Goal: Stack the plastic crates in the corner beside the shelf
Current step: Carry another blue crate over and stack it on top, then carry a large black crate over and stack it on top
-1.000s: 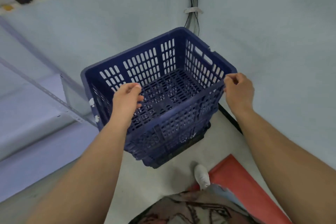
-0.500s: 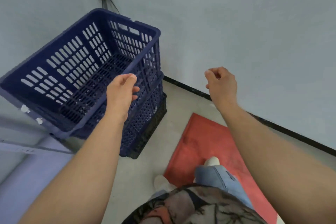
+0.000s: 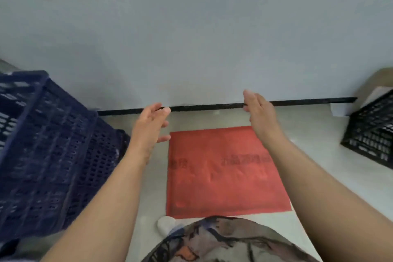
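Observation:
A stack of dark blue perforated plastic crates [image 3: 49,151] stands at the left edge of the view, against the wall. A black perforated crate [image 3: 371,132] sits on the floor at the far right. My left hand [image 3: 150,127] is raised in the middle, fingers apart and holding nothing, just right of the blue stack and not touching it. My right hand [image 3: 258,110] hovers open above the floor, palm turned inward, well left of the black crate.
A red mat [image 3: 223,172] lies on the pale floor between the crates. A grey wall with a black skirting strip [image 3: 212,107] runs across the back. A cardboard box [image 3: 376,83] stands behind the black crate. One white shoe [image 3: 165,224] shows near the bottom.
Both hands have let go of the top blue crate, which stays on the stack. The view has swung right, so the stack slid to the left edge and the black crate came into sight.

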The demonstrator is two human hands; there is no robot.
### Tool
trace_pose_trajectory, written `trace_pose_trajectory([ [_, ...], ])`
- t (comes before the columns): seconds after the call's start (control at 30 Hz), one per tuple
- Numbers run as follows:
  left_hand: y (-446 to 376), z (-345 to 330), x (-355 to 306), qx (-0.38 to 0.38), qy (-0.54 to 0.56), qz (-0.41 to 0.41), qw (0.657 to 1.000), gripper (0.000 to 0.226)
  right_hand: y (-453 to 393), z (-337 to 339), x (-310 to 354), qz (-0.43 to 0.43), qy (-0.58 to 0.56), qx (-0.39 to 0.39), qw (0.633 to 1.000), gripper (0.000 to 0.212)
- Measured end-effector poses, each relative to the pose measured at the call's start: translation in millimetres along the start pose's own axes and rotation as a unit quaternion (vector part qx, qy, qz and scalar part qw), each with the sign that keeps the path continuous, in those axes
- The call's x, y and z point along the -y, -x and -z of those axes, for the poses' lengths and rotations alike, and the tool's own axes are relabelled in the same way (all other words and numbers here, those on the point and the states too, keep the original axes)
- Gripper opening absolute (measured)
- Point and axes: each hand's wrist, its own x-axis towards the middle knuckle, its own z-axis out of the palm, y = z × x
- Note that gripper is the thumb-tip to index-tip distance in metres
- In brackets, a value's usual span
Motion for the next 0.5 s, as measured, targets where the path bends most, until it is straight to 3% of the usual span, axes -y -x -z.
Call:
trace_pose_trajectory([
  [0.13,17,-111,-11,0.094,-0.022,-0.001,0.995,0.031,7,104,-35,-0.038,-0.023,-0.065,0.997,0.018],
  [0.23,34,-183,-15,0.150,-0.041,-0.009,0.988,0.035,15,167,-56,-0.069,-0.044,-0.130,0.988,0.026],
  [0.5,72,-324,-19,0.267,-0.069,-0.011,0.961,0.058,33,299,-101,-0.143,-0.078,-0.255,0.953,0.031],
])
